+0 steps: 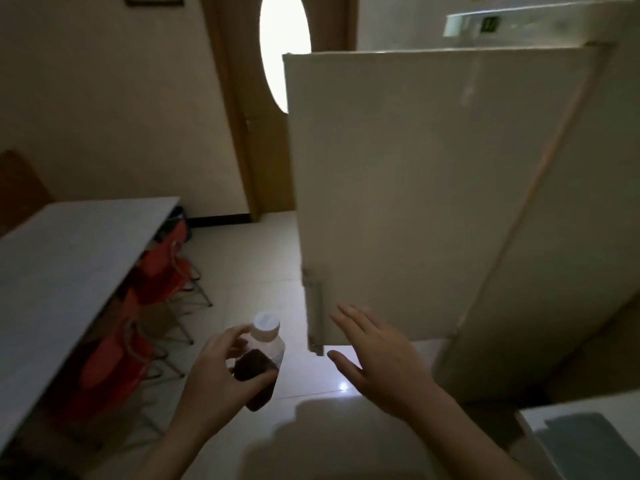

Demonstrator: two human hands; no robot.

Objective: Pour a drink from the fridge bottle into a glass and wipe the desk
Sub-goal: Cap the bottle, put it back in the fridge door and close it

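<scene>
My left hand [216,372] grips a clear plastic bottle [261,362] with a white cap and dark brown drink, held tilted low in the middle of the view. My right hand [377,358] is open with fingers spread, just below the bottom edge of the cream fridge door [415,188], near its handle [315,306]. The door stands partly ajar from the fridge body [554,271]. No glass is in view.
A grey desk [69,265] runs along the left, with red chairs [152,282] tucked under it. A wooden door with an oval window [277,98] stands at the back. The floor [249,271] is light tile. A white surface with a grey-blue pad [588,441] lies bottom right.
</scene>
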